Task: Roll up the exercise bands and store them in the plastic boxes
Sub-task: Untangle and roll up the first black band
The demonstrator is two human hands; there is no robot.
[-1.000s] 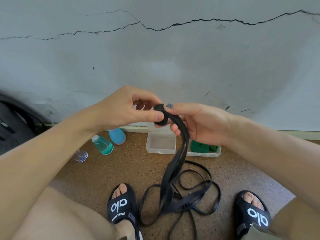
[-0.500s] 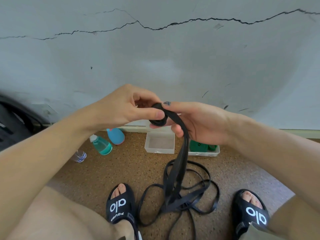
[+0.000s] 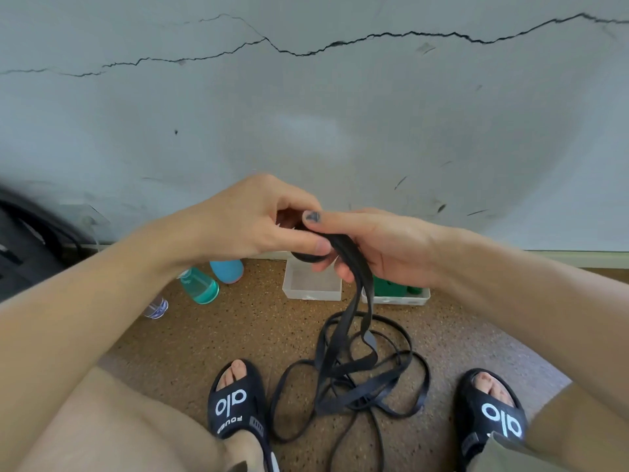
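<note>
A black exercise band (image 3: 343, 338) hangs from my hands and trails into a tangled heap on the floor between my feet. Its upper end is wound into a small tight roll (image 3: 308, 255). My left hand (image 3: 252, 223) pinches that roll with thumb and fingers. My right hand (image 3: 377, 247) grips the band right beside the roll, thumb on top. Against the wall stand two clear plastic boxes: the left box (image 3: 311, 284) looks empty, the right box (image 3: 396, 296) holds a rolled green band (image 3: 388, 287).
A teal spray bottle (image 3: 199, 286), a blue bottle (image 3: 226, 269) and a small clear bottle (image 3: 156, 306) lie on the speckled brown floor at left. A dark bag (image 3: 23, 253) sits at far left. My sandalled feet (image 3: 238, 400) flank the heap. A cracked grey wall rises behind.
The roll has turned a little further between my hands and more band has been drawn up; the hanging part has swung slightly right. Both hands stay at the same height.
</note>
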